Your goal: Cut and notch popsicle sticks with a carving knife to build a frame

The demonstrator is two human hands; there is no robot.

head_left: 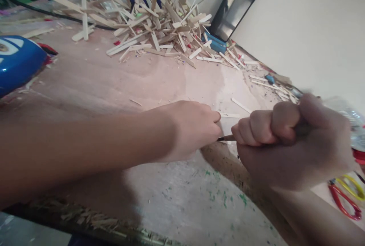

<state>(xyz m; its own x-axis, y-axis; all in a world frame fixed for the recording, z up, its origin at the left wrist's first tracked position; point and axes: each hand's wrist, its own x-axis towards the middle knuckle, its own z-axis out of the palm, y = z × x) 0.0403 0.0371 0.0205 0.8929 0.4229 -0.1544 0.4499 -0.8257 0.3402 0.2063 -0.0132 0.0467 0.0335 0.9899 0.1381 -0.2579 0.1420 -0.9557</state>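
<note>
My left hand [196, 128] is closed low over the table, its fingers curled down and away from view. Whatever it may grip is hidden under the knuckles. A thin pointed tool with a dark tip [226, 138] sticks out of my right hand [285, 143], which is wrapped round it in a fist. Its tip reaches the edge of my left hand; I cannot tell whether they touch. Just beyond the fingers lies a pale craft stick [230, 115] with a small dark mark, and another craft stick [240, 105] lies slantwise behind it.
A big heap of craft sticks [159, 21] covers the back of the table [94, 71]. A blue rounded object [19, 63] stands at left. Red and yellow handles [345, 200] lie at right. A dark glossy panel [236, 6] leans near the wall. Shavings line the front edge.
</note>
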